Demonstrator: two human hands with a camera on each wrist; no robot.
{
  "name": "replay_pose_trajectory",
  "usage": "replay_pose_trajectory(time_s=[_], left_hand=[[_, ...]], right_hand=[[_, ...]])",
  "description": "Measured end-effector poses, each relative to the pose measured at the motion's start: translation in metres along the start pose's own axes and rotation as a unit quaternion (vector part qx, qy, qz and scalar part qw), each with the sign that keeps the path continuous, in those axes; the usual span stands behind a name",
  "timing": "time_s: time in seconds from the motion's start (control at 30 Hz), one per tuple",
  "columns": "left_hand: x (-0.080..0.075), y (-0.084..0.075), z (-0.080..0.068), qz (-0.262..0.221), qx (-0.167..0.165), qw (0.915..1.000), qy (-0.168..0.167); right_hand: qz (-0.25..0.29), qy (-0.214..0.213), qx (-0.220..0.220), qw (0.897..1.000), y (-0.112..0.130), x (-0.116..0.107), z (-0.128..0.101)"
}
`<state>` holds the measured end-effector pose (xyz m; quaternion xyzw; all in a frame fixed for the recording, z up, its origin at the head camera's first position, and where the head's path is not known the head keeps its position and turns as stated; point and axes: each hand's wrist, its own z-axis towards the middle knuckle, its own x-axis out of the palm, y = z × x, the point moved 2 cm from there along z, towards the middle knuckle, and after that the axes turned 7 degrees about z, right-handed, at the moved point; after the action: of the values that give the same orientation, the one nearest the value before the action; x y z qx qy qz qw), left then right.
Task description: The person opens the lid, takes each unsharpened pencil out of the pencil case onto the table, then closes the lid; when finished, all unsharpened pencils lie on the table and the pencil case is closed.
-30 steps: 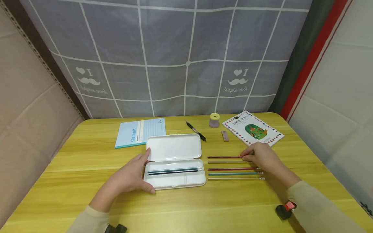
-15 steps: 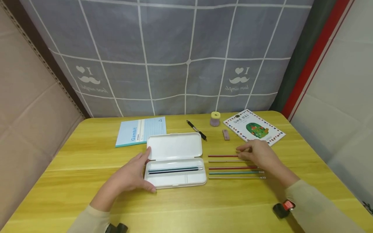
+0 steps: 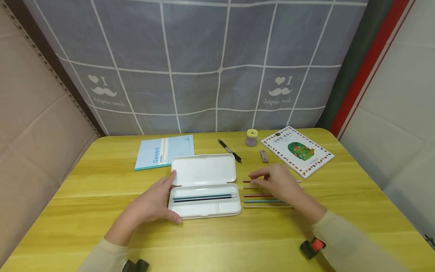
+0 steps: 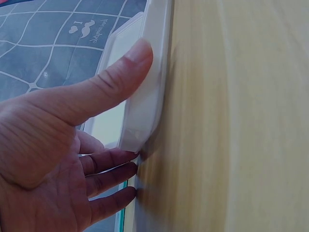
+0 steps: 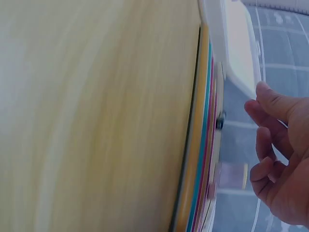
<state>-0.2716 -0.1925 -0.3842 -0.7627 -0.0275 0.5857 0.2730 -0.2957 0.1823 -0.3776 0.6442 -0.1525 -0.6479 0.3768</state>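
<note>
The open white pencil case (image 3: 195, 210) lies at the middle of the table, with teal and dark pencils (image 3: 204, 197) inside. My left hand (image 3: 153, 202) grips its left side, thumb along the front wall and fingers at the left edge, as the left wrist view also shows. Several pencils lie in a row right of the case, among them a red pencil (image 3: 246, 181) and a teal pencil (image 3: 258, 201). Over their left parts hovers my right hand (image 3: 278, 183). Its thumb and forefinger are slightly apart with nothing between them; the other fingers curl loosely in the right wrist view.
Behind the case are a light blue notebook (image 3: 153, 153) and a black pen (image 3: 229, 150). A small pinkish eraser (image 3: 264, 156), a yellow-topped purple container (image 3: 251, 138) and a white booklet (image 3: 299, 151) stand or lie farther right. A grey curtain (image 3: 193, 90) hangs at the back.
My right hand has moved left along the row, from the pencils' right parts to near their left ends. The pencils stay in place, and my left hand stays at the case.
</note>
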Motion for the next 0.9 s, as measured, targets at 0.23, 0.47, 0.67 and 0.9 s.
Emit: replay_pose_trajectory(time_s=[0.23,0.47,0.67,0.9], left_hand=[[0.003,0.0,0.0,-0.006,0.001,1.0,0.003],[0.004,0.0,0.0,0.002,-0.002,1.0,0.0],[0.002,-0.001,0.0,0.004,-0.001,1.0,-0.001],[0.001,-0.001,0.0,0.005,0.0,1.0,-0.002]], right_hand=[[0.031,0.033,-0.052,0.998,0.018,0.024,0.001],[0.024,0.056,-0.051,0.997,0.032,0.043,0.004],[-0.003,0.056,-0.019,0.998,0.038,0.056,0.008],[-0.047,0.053,-0.011,0.997,0.04,0.06,0.009]])
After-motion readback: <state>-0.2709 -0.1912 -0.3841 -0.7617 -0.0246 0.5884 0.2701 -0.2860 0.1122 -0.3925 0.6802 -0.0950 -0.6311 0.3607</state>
